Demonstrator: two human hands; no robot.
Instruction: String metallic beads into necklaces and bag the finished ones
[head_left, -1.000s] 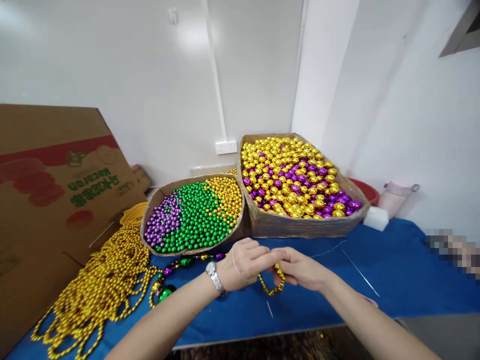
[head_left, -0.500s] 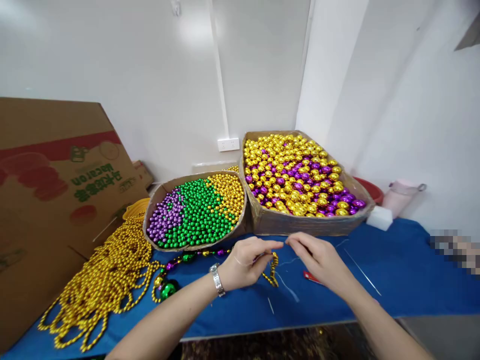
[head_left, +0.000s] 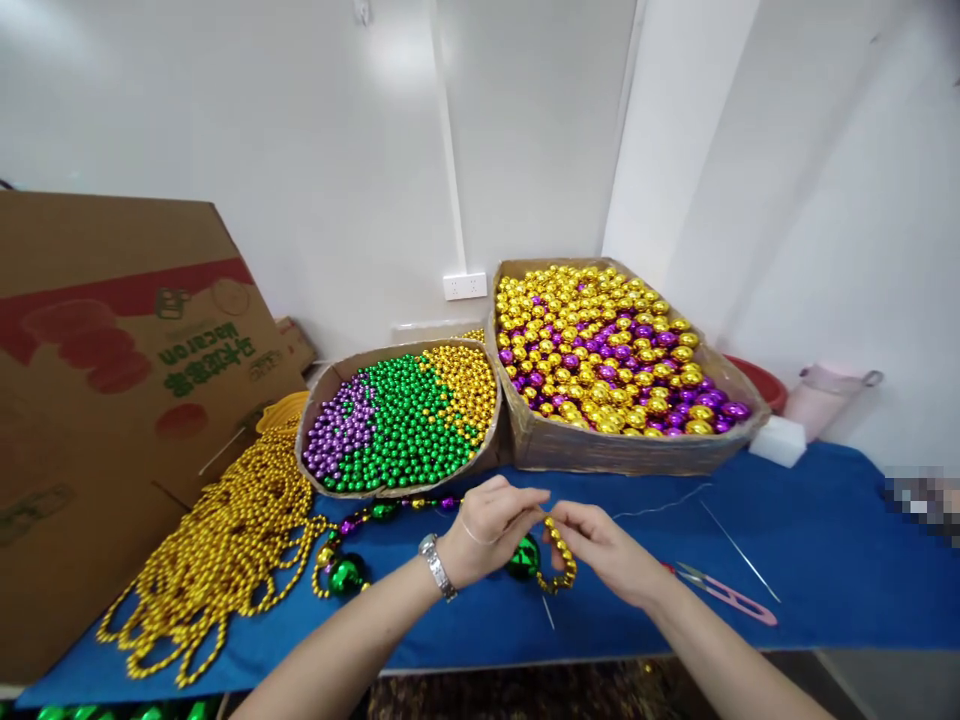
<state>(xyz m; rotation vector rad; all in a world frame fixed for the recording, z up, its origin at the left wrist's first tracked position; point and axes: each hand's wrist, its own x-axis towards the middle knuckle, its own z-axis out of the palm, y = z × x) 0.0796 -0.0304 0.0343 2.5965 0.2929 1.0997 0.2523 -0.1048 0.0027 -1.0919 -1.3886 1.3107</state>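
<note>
My left hand [head_left: 495,530], with a metal watch [head_left: 437,567] on its wrist, pinches the upper end of a short loop of gold beads [head_left: 568,573]. My right hand [head_left: 604,548] is closed at the other side of that loop, its thumb and fingertips against the beads. Below the left fingers hangs or lies a large shiny green ball [head_left: 523,557], partly hidden by the hand. Left of the hands, a strand of green, purple and gold beads [head_left: 384,510] runs along the blue cloth to another large green ball [head_left: 346,574].
A box [head_left: 504,430] of small purple, green and gold beads stands behind the hands, beside a larger box [head_left: 630,455] of gold and purple balls. Gold bead chains [head_left: 225,530] pile up at left. Pink-handled snips [head_left: 739,603], a needle [head_left: 742,553] and a white block [head_left: 778,440] lie at right.
Both hands have come together onto the gold bead loop, the right hand moving down and left. The large green ball below the left hand and the pink-handled snips are uncovered. The view has shifted slightly.
</note>
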